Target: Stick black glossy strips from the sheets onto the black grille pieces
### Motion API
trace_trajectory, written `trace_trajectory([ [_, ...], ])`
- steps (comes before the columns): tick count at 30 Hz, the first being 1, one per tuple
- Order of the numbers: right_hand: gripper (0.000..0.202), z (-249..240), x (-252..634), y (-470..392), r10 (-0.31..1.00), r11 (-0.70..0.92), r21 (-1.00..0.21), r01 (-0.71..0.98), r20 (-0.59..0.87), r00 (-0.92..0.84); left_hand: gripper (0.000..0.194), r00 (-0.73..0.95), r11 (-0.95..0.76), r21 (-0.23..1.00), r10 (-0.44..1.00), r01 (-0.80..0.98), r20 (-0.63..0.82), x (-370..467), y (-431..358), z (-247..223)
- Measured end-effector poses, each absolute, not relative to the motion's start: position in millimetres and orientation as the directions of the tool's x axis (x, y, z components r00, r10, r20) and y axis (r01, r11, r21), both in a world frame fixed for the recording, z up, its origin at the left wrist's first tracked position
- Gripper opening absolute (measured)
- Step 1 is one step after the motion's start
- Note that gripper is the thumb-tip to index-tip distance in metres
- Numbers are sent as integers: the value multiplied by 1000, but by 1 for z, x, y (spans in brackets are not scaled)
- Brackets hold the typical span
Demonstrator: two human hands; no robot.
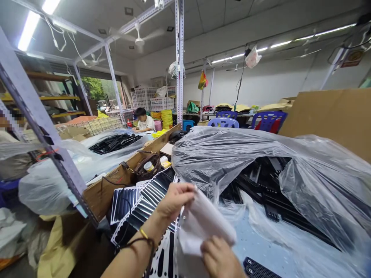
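Observation:
A white sheet, bent over at its right side, hangs between my two hands at the bottom centre. My left hand pinches its upper left corner between thumb and fingers. Lower down, my right hand has its fingers closed on the sheet's lower part, slightly blurred. Beneath and to the left lie sheets with glossy black strips. A perforated black piece rests on the light blue surface right of my right hand.
Clear plastic covers a heap of black parts at the right. Left of my hands runs a wooden board with a brown bag beside it. A large cardboard piece stands at far right. A person sits in the background.

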State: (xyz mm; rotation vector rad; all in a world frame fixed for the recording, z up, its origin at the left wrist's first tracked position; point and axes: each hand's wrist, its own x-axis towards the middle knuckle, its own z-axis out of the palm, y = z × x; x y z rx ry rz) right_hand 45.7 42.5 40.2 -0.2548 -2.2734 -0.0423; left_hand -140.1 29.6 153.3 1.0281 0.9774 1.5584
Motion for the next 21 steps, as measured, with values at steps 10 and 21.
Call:
trace_trajectory([
  [10, 20, 74, -2, 116, 265, 917, 21, 399, 716, -646, 13, -416, -322, 947, 861, 1, 293, -139, 45, 124],
  [21, 12, 0, 36, 48, 623, 779, -359, 514, 350, -699, 29, -399, 35, 894, 887, -447, -234, -119, -22, -9],
])
